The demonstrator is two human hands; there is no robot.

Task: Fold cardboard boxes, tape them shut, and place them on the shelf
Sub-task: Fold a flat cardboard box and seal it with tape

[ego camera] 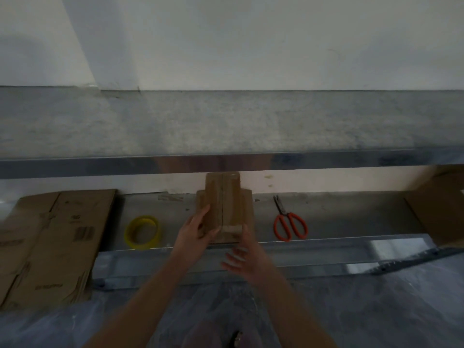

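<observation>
A small brown cardboard box [226, 204] stands on the lower metal shelf [326, 222], its flaps spread and a seam running down its middle. My left hand [198, 232] grips its left side, fingers along the edge and thumb on the front. My right hand [244, 257] is just below the box's lower right corner, blurred, fingers spread and holding nothing. A yellow roll of tape [143, 232] lies to the left of the box. Orange-handled scissors [288, 222] lie to its right.
A stack of flattened cardboard boxes [50, 242] lies at the left end of the shelf. Another cardboard piece [437, 209] leans at the far right. The upper shelf [226, 126] runs across above, with its metal front edge just over the box.
</observation>
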